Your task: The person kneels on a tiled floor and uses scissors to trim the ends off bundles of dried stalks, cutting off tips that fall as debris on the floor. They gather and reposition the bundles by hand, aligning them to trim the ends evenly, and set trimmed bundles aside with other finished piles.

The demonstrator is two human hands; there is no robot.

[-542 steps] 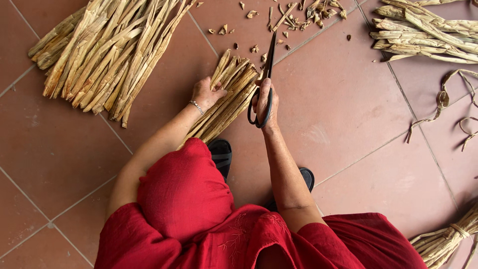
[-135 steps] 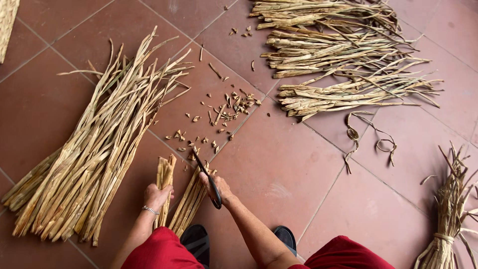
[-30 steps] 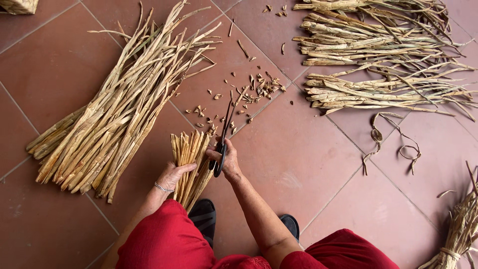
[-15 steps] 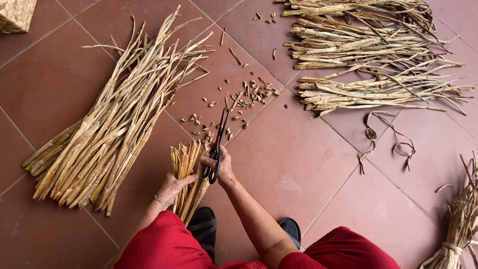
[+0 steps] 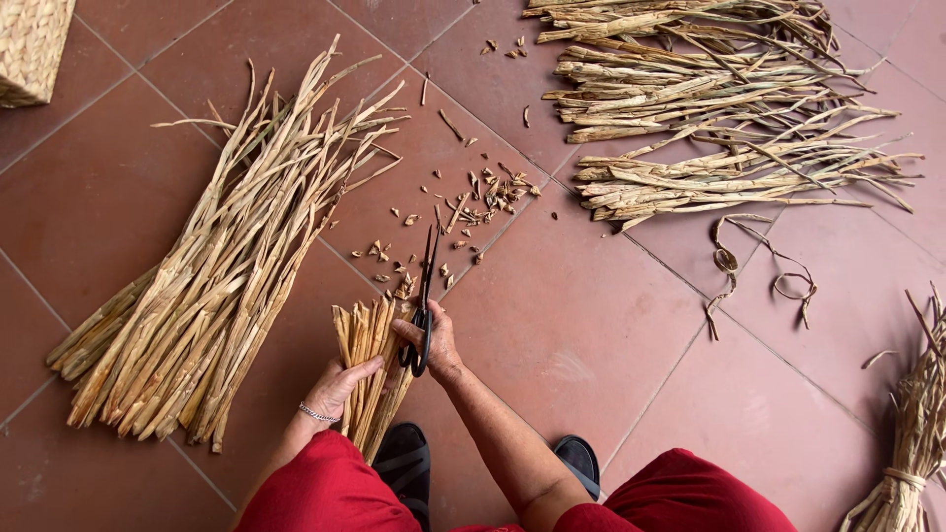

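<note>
We're mid-trim: our left hand [image 5: 340,386] is wrapped around a small bundle [image 5: 367,379] of dried stalks, holding it near upright just above the floor [image 5: 591,325], cut ends fanned toward the top. Our right hand [image 5: 434,340] has its fingers closed through the loops of black scissors [image 5: 425,305], blades pointing away from us and nearly together, tips past the bundle's top edge, just right of the stalks. Clippings [image 5: 463,202] lie scattered on the tiles ahead of the blades, so we judge this as the end-squaring step. The ends look roughly level but a few stand proud on the left side. Next move likely calls for opening the blades, bringing them across the uneven tops, and keeping the left grip tight so stalks don't slide. A big pile [image 5: 217,276] lies to the left, and more piles [image 5: 709,118] sit top right, well apart. Whether those are trimmed we cannot tell.
</note>
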